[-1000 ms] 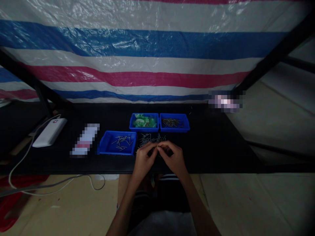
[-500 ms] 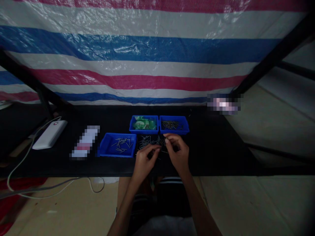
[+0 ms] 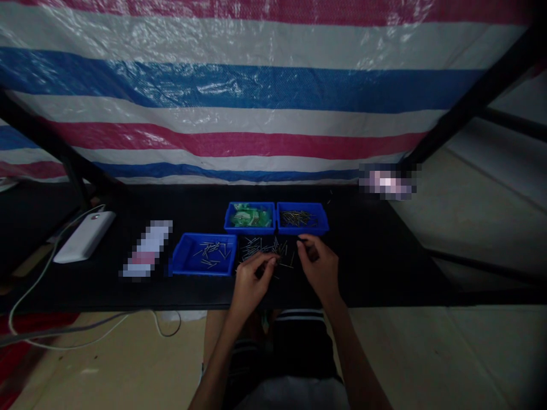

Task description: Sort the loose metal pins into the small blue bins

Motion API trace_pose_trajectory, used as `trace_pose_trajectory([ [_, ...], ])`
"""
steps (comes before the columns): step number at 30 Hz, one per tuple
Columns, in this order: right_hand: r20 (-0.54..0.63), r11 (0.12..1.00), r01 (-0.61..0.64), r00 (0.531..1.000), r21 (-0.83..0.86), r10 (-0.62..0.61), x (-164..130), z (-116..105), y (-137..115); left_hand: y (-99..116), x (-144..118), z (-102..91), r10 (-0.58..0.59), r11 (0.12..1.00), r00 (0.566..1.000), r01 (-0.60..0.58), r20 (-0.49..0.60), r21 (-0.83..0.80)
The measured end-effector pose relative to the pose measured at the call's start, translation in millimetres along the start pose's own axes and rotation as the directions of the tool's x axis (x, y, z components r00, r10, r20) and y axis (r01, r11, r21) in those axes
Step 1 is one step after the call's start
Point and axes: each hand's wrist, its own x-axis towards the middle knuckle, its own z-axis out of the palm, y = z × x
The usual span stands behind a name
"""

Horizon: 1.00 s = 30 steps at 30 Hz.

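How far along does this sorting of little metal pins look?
Some way in, by the look of it. The near blue tray already holds a scatter of pins, and the far right tray holds more. The left hand pinches at the loose pile of pins on the black table; the right hand hovers beside it. That pile remains.

pixelated card, blurred patch
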Motion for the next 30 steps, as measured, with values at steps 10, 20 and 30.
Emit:
trace_pose_trajectory([
  [10,0.311,0.986,0.091,0.949,-0.139,-0.044,-19.2,-14.2,6.1,-0.5,0.4,1.3,-0.010,1.000,1.000,0.009,-0.019,-0.018],
  [20,0.338,0.988,0.094,0.940,-0.125,-0.047,-12.0,-8.4,9.8,-0.4,0.5,1.1,-0.010,1.000,1.000,0.010,-0.028,-0.001],
  [30,0.244,0.988,-0.008,0.969,-0.153,0.046,-3.9,9.9,0.7,1.1,1.5,-0.2,0.013,1.000,1.000,-0.012,-0.026,0.019],
])
